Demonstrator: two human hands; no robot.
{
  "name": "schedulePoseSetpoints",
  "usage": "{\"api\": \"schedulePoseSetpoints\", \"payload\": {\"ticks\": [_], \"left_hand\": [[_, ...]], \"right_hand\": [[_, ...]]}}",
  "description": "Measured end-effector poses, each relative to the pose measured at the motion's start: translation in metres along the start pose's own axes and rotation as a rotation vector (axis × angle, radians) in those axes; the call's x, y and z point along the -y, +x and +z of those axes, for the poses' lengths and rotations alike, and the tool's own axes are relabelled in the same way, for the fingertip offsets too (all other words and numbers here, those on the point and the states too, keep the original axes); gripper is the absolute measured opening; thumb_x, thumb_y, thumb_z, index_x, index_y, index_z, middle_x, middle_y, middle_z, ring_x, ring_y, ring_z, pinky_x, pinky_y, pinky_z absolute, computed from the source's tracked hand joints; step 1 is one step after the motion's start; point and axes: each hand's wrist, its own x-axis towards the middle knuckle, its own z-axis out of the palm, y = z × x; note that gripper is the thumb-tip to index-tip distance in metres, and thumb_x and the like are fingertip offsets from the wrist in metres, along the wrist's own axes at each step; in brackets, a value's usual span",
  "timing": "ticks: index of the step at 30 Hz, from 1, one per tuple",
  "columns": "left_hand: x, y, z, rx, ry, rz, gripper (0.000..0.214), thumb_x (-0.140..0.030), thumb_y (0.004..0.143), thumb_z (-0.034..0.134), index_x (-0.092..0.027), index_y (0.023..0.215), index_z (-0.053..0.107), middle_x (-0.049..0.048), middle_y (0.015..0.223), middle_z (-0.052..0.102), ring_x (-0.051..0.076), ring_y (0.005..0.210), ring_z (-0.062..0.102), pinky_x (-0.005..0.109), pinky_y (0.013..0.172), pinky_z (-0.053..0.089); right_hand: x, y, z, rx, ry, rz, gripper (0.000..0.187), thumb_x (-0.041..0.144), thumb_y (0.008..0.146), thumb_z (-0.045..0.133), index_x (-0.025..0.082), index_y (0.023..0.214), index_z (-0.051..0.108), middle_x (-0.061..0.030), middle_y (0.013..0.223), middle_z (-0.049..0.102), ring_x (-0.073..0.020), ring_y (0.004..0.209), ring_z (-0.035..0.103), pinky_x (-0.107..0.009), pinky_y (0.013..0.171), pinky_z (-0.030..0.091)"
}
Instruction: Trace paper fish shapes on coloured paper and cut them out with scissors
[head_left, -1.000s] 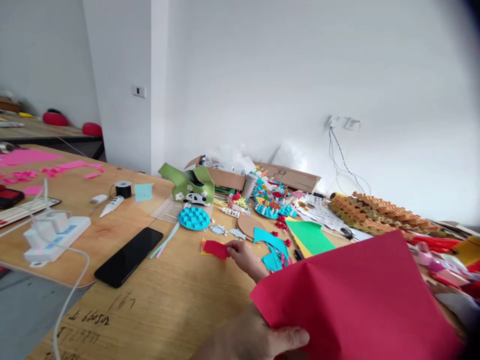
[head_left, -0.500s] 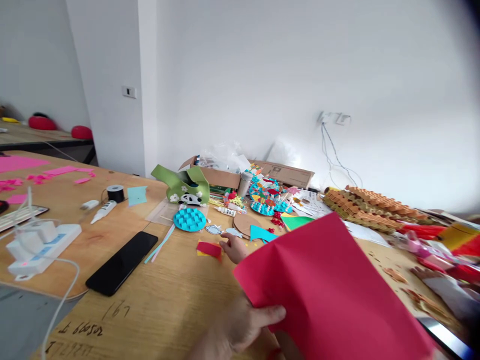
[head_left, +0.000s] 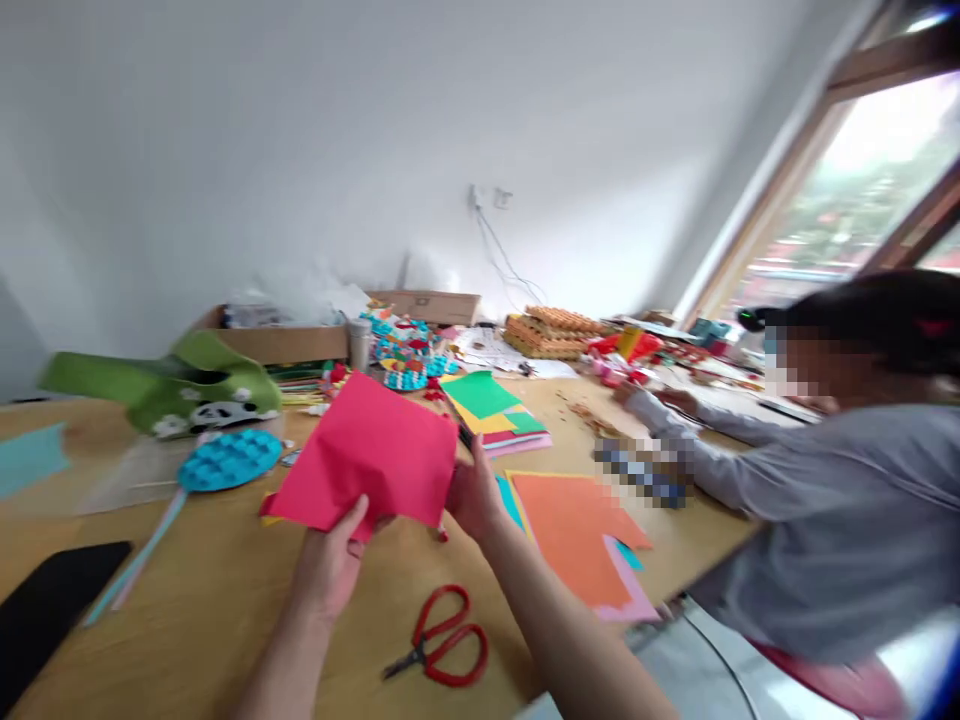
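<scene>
The red paper sheet is tilting above the wooden table, with the left hand clamping its near edge under the thumb. The right hand, which was reaching out past the sheet half a second ago, is now meeting its right edge, so both hands are attending to it, though I cannot tell whether the right is gripping. Red-handled scissors are lying between the forearms.

In view are one bare left hand, one bare right hand and two bare forearms, each tapering towards the hand.
</scene>
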Motion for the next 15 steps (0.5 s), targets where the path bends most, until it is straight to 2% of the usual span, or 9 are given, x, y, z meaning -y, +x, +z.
{"api": "schedulePoseSetpoints", "payload": {"ticks": [2, 4, 6, 8, 12, 15], "left_hand": [[0.005, 0.001, 0.0, 0.001, 0.094, -0.003, 0.064, -0.016, 0.061, 0.08, -0.023, 0.12, 0.059, 0.0058, 0.112, 0.07, 0.028, 0.095, 0.068, 0.04, 0.076, 0.059], [0.01, 0.001, -0.002, 0.017, 0.18, -0.04, 0.067, -0.017, 0.056, 0.083, -0.021, 0.119, 0.06, 0.0073, 0.11, 0.071, 0.03, 0.091, 0.069, 0.041, 0.074, 0.059], [0.014, 0.0, -0.003, 0.051, 0.226, -0.067, 0.068, -0.019, 0.053, 0.085, -0.018, 0.117, 0.061, 0.0073, 0.106, 0.072, 0.029, 0.09, 0.069, 0.041, 0.074, 0.059], [0.014, -0.001, -0.005, 0.091, 0.236, -0.082, 0.066, -0.022, 0.052, 0.086, -0.017, 0.114, 0.063, 0.0061, 0.1, 0.074, 0.028, 0.091, 0.069, 0.038, 0.076, 0.058], [0.01, -0.004, -0.004, 0.175, 0.269, -0.14, 0.056, -0.028, 0.058, 0.084, -0.015, 0.108, 0.064, 0.0048, 0.09, 0.075, 0.026, 0.09, 0.069, 0.035, 0.077, 0.057], [0.008, -0.008, -0.002, 0.283, 0.328, -0.196, 0.062, -0.029, 0.063, 0.082, -0.016, 0.119, 0.058, 0.0055, 0.095, 0.074, 0.023, 0.087, 0.07, 0.033, 0.079, 0.056]], "right_hand": [[-0.003, -0.016, 0.0, -0.085, 0.048, -0.039, 0.063, 0.073, 0.077, 0.05, 0.02, 0.106, 0.065, -0.0071, 0.096, 0.072, -0.0265, 0.09, 0.068, -0.037, 0.072, 0.055], [-0.004, -0.027, -0.003, -0.161, -0.028, -0.143, 0.049, 0.058, 0.07, 0.069, 0.02, 0.099, 0.067, -0.005, 0.093, 0.073, -0.0262, 0.088, 0.068, -0.037, 0.076, 0.054], [0.0, -0.036, -0.011, -0.23, -0.133, -0.218, 0.041, 0.052, 0.068, 0.073, 0.019, 0.092, 0.067, -0.0045, 0.091, 0.073, -0.0265, 0.086, 0.068, -0.038, 0.078, 0.054], [0.009, -0.042, -0.024, -0.259, -0.198, -0.234, 0.04, 0.052, 0.069, 0.072, 0.019, 0.091, 0.065, -0.0048, 0.091, 0.073, -0.0267, 0.087, 0.067, -0.039, 0.079, 0.054], [0.041, -0.051, -0.05, -0.174, -0.206, -0.222, 0.051, 0.046, 0.065, 0.078, 0.021, 0.104, 0.06, -0.0047, 0.099, 0.072, -0.0252, 0.09, 0.067, -0.042, 0.084, 0.055], [0.07, -0.058, -0.064, -0.149, -0.237, -0.246, 0.056, 0.043, 0.064, 0.08, 0.022, 0.11, 0.057, -0.0037, 0.103, 0.071, -0.0237, 0.09, 0.068, -0.042, 0.085, 0.055]]}}
